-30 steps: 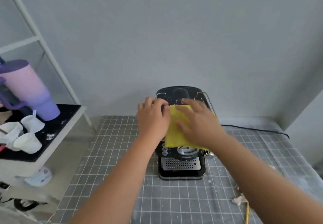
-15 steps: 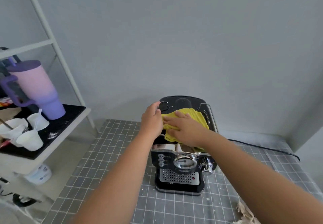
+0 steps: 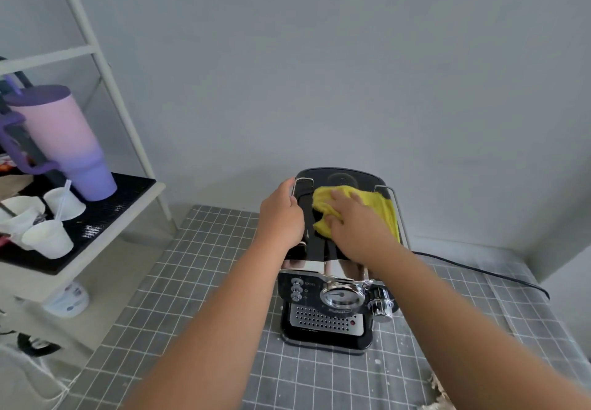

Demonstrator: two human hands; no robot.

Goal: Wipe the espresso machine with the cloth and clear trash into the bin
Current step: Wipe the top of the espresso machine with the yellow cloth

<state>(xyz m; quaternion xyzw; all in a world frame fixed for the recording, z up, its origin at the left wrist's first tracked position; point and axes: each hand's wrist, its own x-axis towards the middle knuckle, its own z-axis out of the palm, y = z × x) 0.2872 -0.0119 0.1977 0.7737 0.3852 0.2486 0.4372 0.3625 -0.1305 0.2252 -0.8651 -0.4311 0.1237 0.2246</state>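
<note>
Head view: the yellow cloth [image 3: 382, 206] now lies farther back and to the right on top of the espresso machine [image 3: 335, 285] than a half second ago. The right hand [image 3: 355, 227] presses it flat, fingers spread. The left hand [image 3: 281, 217] still grips the machine's left top edge.

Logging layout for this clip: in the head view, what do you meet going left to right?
Purple tumbler → white cups → left hand → yellow cloth under the right hand → power cord.
</note>
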